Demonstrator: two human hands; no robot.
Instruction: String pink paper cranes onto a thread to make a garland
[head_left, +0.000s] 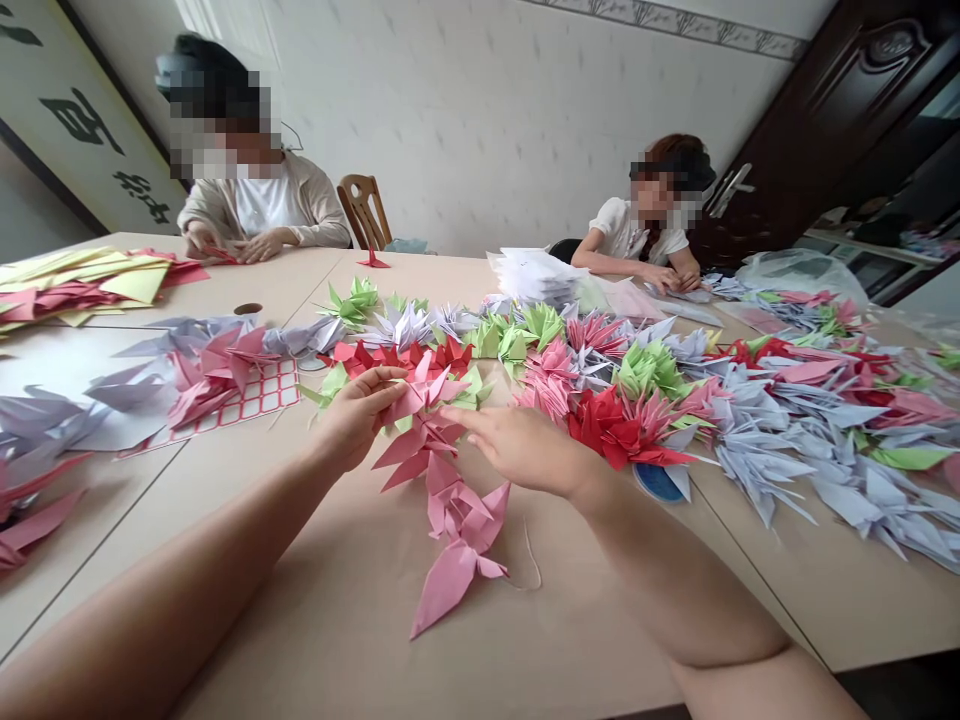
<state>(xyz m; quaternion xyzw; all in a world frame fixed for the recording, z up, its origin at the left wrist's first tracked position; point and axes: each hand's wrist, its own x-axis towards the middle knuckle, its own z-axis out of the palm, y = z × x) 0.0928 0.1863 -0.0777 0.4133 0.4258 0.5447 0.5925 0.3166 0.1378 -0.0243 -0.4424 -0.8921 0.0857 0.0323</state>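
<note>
Pink folded-paper cranes [450,505], sharp-pointed, in left hand [358,412], right hand [519,447] touching

Bare forearms, bare left hand [358,412], right hand [519,447]

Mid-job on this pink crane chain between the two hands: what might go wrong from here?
The pink crane chain runs from the left hand past the right hand onto the table; a pull might crease the bottom crane. The loose thread end beside it may snag or slip out. The crane pile lies close behind both hands, so wings could tangle with the chain.
</note>
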